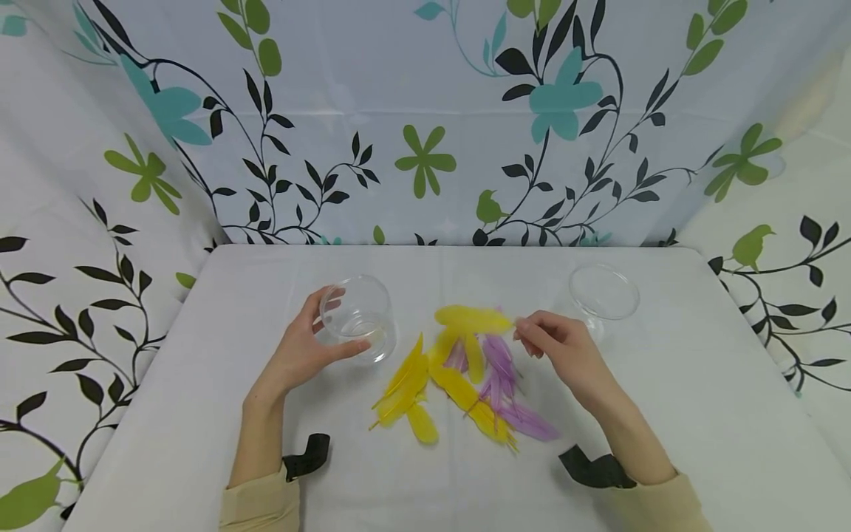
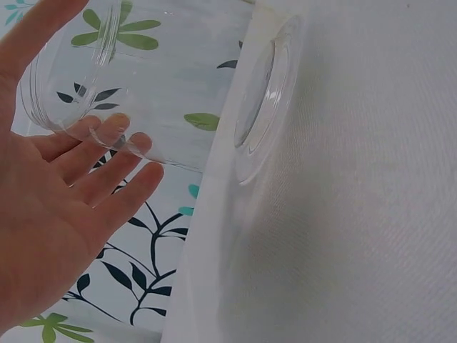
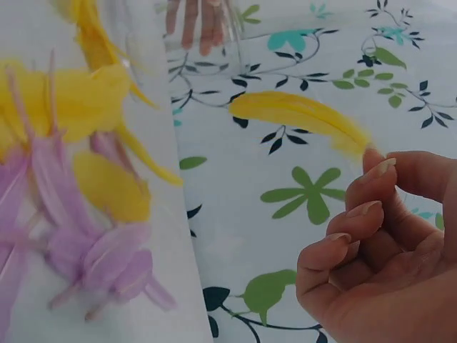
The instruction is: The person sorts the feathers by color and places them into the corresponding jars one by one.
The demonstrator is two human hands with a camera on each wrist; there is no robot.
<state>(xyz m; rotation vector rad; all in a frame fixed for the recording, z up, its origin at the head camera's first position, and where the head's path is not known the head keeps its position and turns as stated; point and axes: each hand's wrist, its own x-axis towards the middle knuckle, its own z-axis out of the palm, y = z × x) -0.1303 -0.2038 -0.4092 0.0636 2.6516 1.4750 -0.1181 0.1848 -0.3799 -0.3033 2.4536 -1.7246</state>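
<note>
My left hand wraps thumb and fingers around a clear glass jar on the left part of the table. In the left wrist view the jar stands with its base on the white cloth, the fingers along its side. Between thumb and index finger, my right hand pinches the tip of a yellow feather. That feather is held up over the loose pile. Below it lie several yellow feathers and several purple feathers.
A second clear round container stands behind my right hand. White cloth covers the table, and a leaf-patterned curtain hangs behind and at both sides. Black straps are at both wrists.
</note>
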